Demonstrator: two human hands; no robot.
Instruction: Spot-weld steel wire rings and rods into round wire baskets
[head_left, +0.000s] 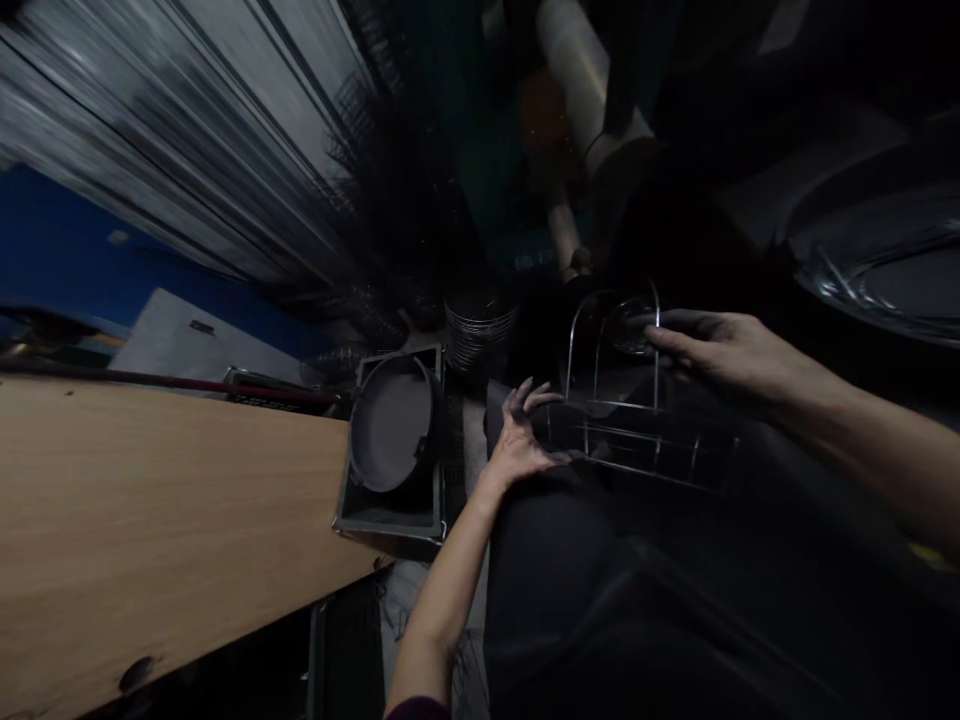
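A shiny wire rack (pixel 622 405) with an arched top and a longer lower frame is held in front of me, over dark cloth. My right hand (pixel 724 350) pinches an upright wire near its arch between thumb and fingers. At the rack's left end is my left hand (pixel 521 435), its thumb against a lower wire and its index finger by the wire above. The other left fingers are spread apart. Dim light hides the rack's far right end.
Left of my hands, a round grey pan (pixel 394 425) sits in a dark crate (pixel 346 515). Behind it are stacked wire rings (pixel 480 330). A wooden board (pixel 180 510) fills the lower left. Machinery with a pale cylinder (pixel 577 60) stands ahead, and coiled wire (pixel 855 285) lies at right.
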